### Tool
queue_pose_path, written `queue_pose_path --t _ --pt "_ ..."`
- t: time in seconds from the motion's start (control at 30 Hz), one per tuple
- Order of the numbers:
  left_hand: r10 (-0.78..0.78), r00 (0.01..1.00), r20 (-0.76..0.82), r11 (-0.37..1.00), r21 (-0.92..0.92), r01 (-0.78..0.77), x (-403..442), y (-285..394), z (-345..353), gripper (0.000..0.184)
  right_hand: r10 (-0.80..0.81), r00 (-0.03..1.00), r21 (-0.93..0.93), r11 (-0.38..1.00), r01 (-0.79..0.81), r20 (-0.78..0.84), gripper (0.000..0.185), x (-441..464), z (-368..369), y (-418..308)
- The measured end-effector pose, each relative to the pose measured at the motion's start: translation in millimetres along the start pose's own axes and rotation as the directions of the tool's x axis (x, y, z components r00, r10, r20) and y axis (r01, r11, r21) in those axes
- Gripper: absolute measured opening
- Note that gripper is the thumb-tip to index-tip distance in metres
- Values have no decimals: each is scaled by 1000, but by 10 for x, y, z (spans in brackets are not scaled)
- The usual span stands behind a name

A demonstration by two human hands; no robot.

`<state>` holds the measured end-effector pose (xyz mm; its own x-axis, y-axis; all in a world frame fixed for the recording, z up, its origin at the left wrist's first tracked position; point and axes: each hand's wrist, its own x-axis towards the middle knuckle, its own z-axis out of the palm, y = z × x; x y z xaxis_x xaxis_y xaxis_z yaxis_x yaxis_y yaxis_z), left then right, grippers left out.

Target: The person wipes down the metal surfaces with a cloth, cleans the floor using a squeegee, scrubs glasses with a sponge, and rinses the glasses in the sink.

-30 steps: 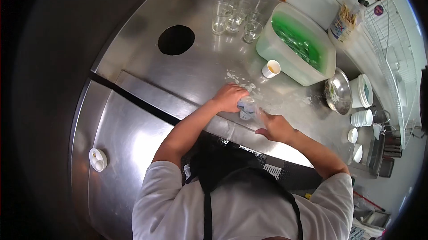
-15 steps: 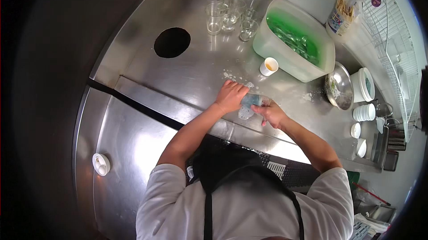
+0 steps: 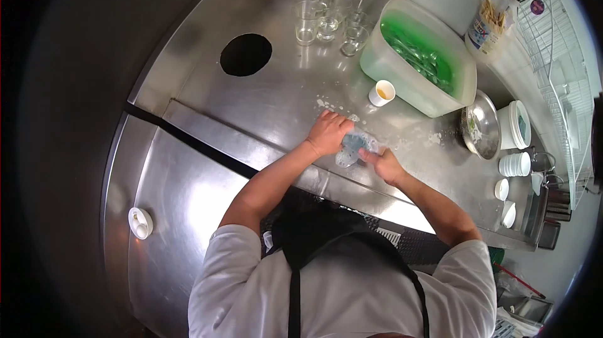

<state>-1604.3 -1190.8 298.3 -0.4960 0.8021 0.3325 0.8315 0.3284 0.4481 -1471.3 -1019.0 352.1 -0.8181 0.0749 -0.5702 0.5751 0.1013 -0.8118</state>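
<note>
My left hand [image 3: 330, 132] is wrapped round one end of a clear, soapy glass [image 3: 359, 142] with something bluish inside, low over the steel counter. At the glass's other end, my right hand [image 3: 384, 164] grips it, thumb along its side. White foam [image 3: 345, 158] shows just below the glass, and more suds dot the counter behind my left hand. A white cup [image 3: 382, 93] with something yellowish inside stands beyond the hands.
A tub of green liquid [image 3: 461, 102] holding glassware stands at the back right. Several clear glasses [image 3: 306, 30] are left of it, near a round hole [image 3: 245, 54]. A metal bowl [image 3: 482, 125], white bucket [image 3: 519, 125] and stacked white cups [image 3: 515, 164] line the right.
My right hand has shifted and changed its grip at its end of the glass. My left hand stays at the other end. The view has moved slightly.
</note>
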Motion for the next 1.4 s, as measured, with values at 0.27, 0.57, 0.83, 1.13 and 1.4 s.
queue_pose_path --t 0.27,0.57,0.83,1.13,1.4 --pt "3 861 509 983 -158 90 90 -15 -335 41 -560 579 -770 -181 612 593 32 -21 -426 -19" --pt "-206 947 -247 978 -65 196 205 221 274 47 -377 893 3 921 390 -244 37 50 -215 -256" --pt "-417 904 -91 829 -445 338 1083 926 1228 78 -580 409 -315 772 552 -705 27 -769 -960 -981" --pt "-338 937 -87 874 -398 278 1251 869 1639 78 -156 311 153 619 771 -937 29 -1427 -1307 351" --pt "-660 661 -356 707 -591 387 1461 402 914 86 -36 690 484 686 543 -723 28 -1230 -725 930"
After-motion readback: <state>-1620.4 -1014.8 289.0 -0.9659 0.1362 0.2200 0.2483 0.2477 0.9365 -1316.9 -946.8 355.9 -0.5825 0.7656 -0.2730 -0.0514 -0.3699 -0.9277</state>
